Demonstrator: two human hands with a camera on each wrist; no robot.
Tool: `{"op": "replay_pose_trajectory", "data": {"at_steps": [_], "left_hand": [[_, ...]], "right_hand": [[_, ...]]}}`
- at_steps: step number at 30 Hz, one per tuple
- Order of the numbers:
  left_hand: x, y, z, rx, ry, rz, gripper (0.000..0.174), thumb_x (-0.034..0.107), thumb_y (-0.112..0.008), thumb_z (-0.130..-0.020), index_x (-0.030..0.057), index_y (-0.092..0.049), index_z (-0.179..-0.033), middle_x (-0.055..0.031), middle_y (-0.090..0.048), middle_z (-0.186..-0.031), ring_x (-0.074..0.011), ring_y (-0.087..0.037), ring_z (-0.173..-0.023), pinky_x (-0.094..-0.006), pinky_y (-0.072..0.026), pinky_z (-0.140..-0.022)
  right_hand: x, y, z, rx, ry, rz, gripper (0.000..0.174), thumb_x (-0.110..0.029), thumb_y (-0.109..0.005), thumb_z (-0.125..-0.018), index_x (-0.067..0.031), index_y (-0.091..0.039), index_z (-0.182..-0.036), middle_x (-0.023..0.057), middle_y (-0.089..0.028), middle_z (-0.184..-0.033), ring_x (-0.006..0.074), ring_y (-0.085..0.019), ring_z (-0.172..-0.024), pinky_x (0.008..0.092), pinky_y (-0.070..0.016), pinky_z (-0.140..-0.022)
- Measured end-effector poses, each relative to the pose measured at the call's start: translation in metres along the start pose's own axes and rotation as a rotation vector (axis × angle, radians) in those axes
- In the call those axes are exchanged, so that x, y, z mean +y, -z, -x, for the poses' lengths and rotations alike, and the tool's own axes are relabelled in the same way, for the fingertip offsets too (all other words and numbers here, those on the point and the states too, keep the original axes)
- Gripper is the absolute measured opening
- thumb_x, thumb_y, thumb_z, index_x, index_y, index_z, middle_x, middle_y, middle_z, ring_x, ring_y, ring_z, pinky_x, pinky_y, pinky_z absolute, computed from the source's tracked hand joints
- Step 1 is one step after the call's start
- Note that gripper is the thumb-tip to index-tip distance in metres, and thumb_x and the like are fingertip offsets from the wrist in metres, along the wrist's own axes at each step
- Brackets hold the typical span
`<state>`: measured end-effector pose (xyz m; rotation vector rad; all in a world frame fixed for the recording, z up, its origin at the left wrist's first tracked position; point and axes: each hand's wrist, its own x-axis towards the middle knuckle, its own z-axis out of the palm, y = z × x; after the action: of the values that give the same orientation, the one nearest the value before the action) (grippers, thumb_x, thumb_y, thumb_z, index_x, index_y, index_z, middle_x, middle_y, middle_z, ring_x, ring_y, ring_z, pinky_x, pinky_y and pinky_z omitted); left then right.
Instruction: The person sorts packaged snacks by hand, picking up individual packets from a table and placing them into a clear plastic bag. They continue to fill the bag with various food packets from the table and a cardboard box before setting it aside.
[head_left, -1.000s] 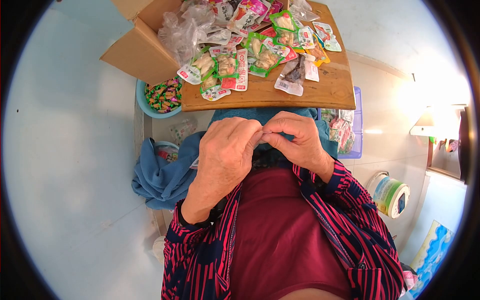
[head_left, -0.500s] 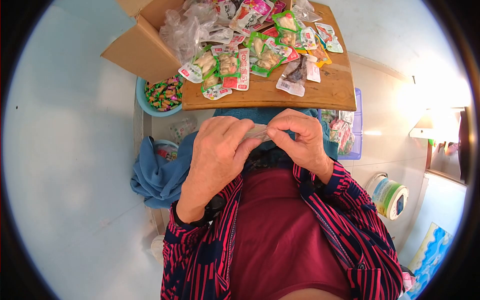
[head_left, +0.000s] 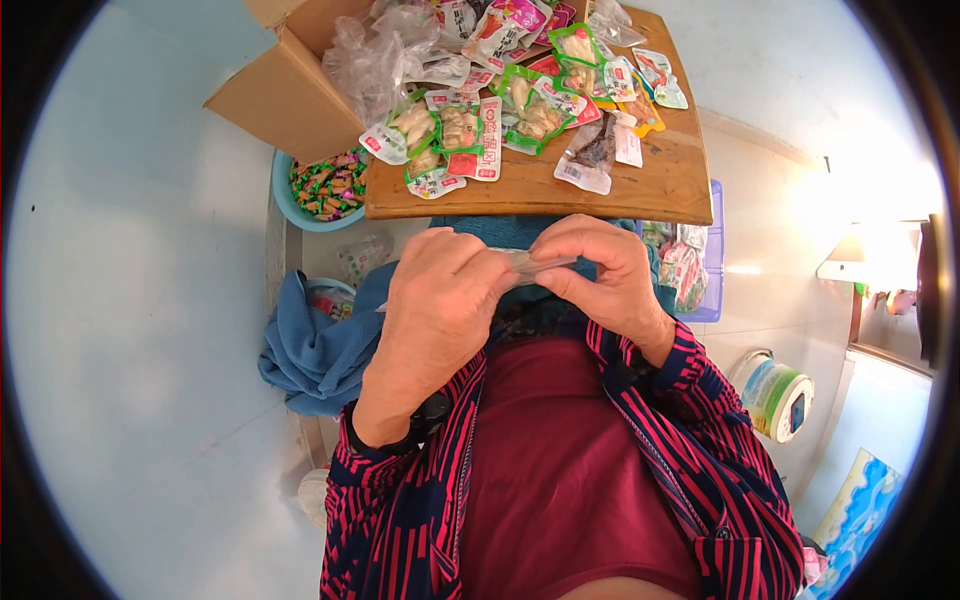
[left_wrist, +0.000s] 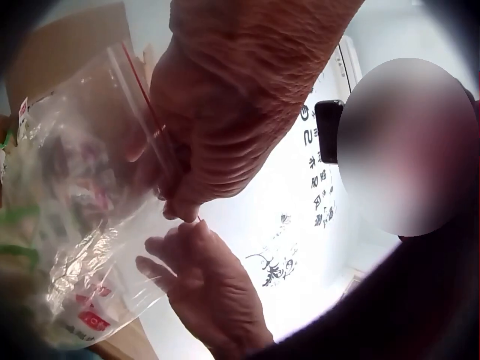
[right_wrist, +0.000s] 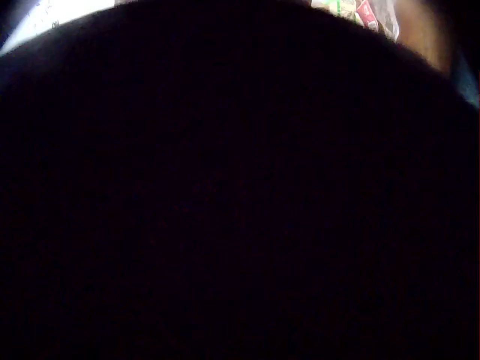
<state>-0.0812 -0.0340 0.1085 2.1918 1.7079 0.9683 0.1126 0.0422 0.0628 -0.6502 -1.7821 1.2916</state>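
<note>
A clear plastic bag point(head_left: 522, 266) is stretched between my two hands in front of the body. Its red-striped top edge shows in the left wrist view, where the bag point(left_wrist: 97, 225) hangs with packets visible in or behind it. My left hand point(head_left: 435, 305) pinches the edge on one side, the thumb low and the fingers curled over. My right hand point(head_left: 605, 275) pinches the other side between thumb and forefinger. In the left wrist view, the left hand point(left_wrist: 225, 105) and the right hand point(left_wrist: 214, 289) meet at the bag's edge. Dark cloth fills most of the right wrist view.
A wooden table point(head_left: 640, 195) bears many snack packets point(head_left: 535, 120) and a cardboard box point(head_left: 290, 95). A blue basin point(head_left: 290, 215) of wrapped pieces stands at its left, a purple basket point(head_left: 714, 260) at its right. Blue cloth point(head_left: 320, 350) hangs left; a white bucket point(head_left: 780, 395) stands right.
The hands, close together a second ago, have moved slightly apart, and more of the bag's edge shows between them. The right fingers now reach further over it.
</note>
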Motion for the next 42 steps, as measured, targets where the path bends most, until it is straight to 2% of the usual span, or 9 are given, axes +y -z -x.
{"op": "replay_pose_trajectory", "data": {"at_steps": [2,11,17,21,24,29,36,38,42], "left_hand": [[0.0,-0.003,0.0,-0.017,-0.045,-0.004,0.016,0.008,-0.078,-0.075,0.0053,-0.068,-0.086,-0.0087,-0.06,-0.079,-0.0313,-0.06,-0.079,-0.0432,-0.0485,-0.08],[-0.004,0.014,0.012,-0.046,0.047,-0.141,0.018,0.01,-0.078,-0.075,0.0057,-0.068,-0.088,-0.0073,-0.062,-0.081,-0.0296,-0.061,-0.081,-0.0465,-0.0506,-0.089],[-0.016,0.019,0.021,0.031,0.061,-0.081,0.013,0.009,-0.077,-0.076,0.0042,-0.067,-0.084,-0.0072,-0.063,-0.078,-0.0294,-0.062,-0.078,-0.0463,-0.0514,-0.089],[-0.019,0.024,0.02,-0.005,0.07,-0.055,0.012,0.009,-0.076,-0.077,0.0045,-0.067,-0.083,-0.0077,-0.064,-0.078,-0.0295,-0.062,-0.079,-0.0461,-0.0515,-0.089],[-0.021,0.024,0.02,-0.036,0.033,-0.047,0.012,0.008,-0.076,-0.077,0.005,-0.068,-0.084,-0.0081,-0.063,-0.079,-0.0301,-0.062,-0.079,-0.043,-0.0515,-0.083],[-0.026,0.033,0.027,0.018,0.125,-0.073,0.011,0.006,-0.076,-0.077,0.0039,-0.068,-0.085,-0.0093,-0.064,-0.079,-0.0305,-0.062,-0.078,-0.0386,-0.0481,-0.07],[-0.029,0.045,0.038,0.0,0.153,-0.042,0.011,0.005,-0.075,-0.077,0.0024,-0.067,-0.084,-0.0099,-0.063,-0.078,-0.0291,-0.061,-0.075,-0.0376,-0.0482,-0.068],[-0.029,0.048,0.041,-0.041,0.244,-0.03,0.02,0.013,-0.079,-0.075,0.0029,-0.069,-0.09,-0.012,-0.066,-0.087,-0.0306,-0.064,-0.084,-0.0387,-0.0504,-0.072],[-0.015,0.052,0.033,-0.01,0.178,-0.104,0.037,0.022,-0.083,-0.071,0.0034,-0.07,-0.1,-0.0142,-0.067,-0.1,-0.0336,-0.065,-0.096,-0.0408,-0.0517,-0.082]], "right_hand": [[0.002,0.001,0.0,-0.105,0.007,0.043,0.006,0.001,-0.075,-0.083,-0.0001,-0.073,-0.088,0.0092,-0.07,-0.086,0.0195,-0.067,-0.081,0.03,-0.0527,-0.071],[0.002,0.004,0.0,-0.041,-0.025,0.006,0.003,0.0,-0.075,-0.083,0.0008,-0.072,-0.085,0.0091,-0.071,-0.085,0.0181,-0.066,-0.078,0.0294,-0.0521,-0.07],[0.003,0.008,-0.001,-0.036,-0.05,-0.018,0.004,0.0,-0.075,-0.083,0.0012,-0.071,-0.085,0.0092,-0.071,-0.084,0.0171,-0.065,-0.077,0.029,-0.0518,-0.07],[0.002,0.011,-0.002,-0.059,-0.041,0.011,0.004,0.001,-0.075,-0.083,0.0015,-0.071,-0.086,0.0093,-0.071,-0.084,0.0166,-0.065,-0.077,0.0286,-0.0516,-0.07],[0.003,0.014,-0.002,-0.071,-0.081,0.003,0.004,0.001,-0.074,-0.084,0.0017,-0.071,-0.086,0.0092,-0.07,-0.085,0.016,-0.065,-0.078,0.0282,-0.0515,-0.07],[0.012,0.021,0.003,0.017,-0.108,-0.052,0.003,0.001,-0.073,-0.086,0.0016,-0.071,-0.088,0.0089,-0.07,-0.084,0.0151,-0.065,-0.078,0.0275,-0.0514,-0.07],[0.006,0.019,0.0,-0.059,-0.097,-0.042,0.004,-0.001,-0.073,-0.086,0.0017,-0.072,-0.089,0.0093,-0.07,-0.085,0.0152,-0.065,-0.079,0.0277,-0.0513,-0.07],[0.004,0.016,-0.001,-0.074,-0.09,-0.045,0.006,-0.002,-0.075,-0.086,0.002,-0.072,-0.089,0.009,-0.071,-0.085,0.0158,-0.065,-0.078,0.028,-0.0512,-0.07],[-0.004,0.006,-0.006,-0.11,-0.059,-0.025,0.006,-0.003,-0.075,-0.086,0.0018,-0.072,-0.089,0.0087,-0.071,-0.084,0.0169,-0.066,-0.078,0.0284,-0.0513,-0.069]]}}
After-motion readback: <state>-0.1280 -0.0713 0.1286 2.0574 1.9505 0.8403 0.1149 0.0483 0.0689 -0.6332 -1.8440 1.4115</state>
